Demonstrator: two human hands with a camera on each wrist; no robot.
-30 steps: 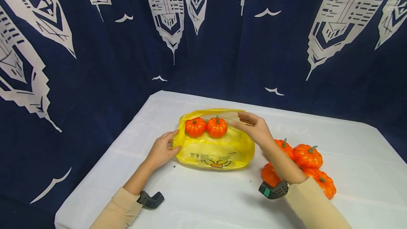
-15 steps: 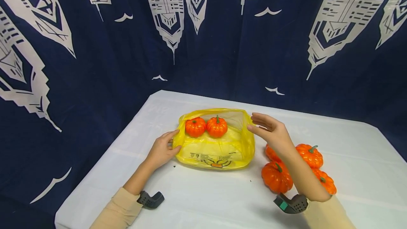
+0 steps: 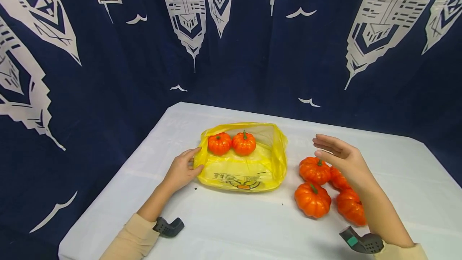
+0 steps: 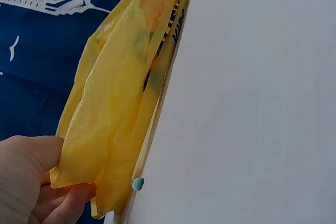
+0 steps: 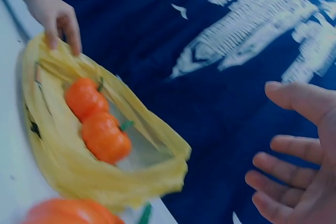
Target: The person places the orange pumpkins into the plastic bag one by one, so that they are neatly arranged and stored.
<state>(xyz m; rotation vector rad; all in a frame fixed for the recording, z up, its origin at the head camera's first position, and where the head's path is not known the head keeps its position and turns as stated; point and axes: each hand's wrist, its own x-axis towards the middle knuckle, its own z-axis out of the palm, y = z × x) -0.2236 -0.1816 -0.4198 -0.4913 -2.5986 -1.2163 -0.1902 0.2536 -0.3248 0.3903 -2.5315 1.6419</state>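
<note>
A: Hands first. Left?

B: Left hand (image 3: pixel 183 170) pinches the near-left edge of the yellow bag (image 3: pixel 236 170), thumb on one side of the plastic, fingers on the other.

A: Right?

B: Right hand (image 3: pixel 341 157) is in the air above the surface (image 3: pixel 234 228), just beside and partly over the loose group, fingers relaxed and apart, palm turned toward the bag.

A: Location of the bag?

B: Middle of the surface, mouth gaping. Inside, toward its left and back, two pumpkins (image 3: pixel 219 144) lie side by side (orange, green stems) and appear to touch. The right half of the mouth shows bare yellow lining.

A: Outside the bag?

B: Four pumpkins (image 3: pixel 313 200) clustered on the surface to its right, apart from it. The right forearm covers part of the two farther right, so how those two meet is hard to tell.

A: Surroundings?

B: White surface; navy backdrop (image 3: pixel 234 75) printed with pale buildings and birds. Beige sleeves (image 3: pixel 131 236); a dark device (image 3: pixel 169 227) at each wrist.
</note>
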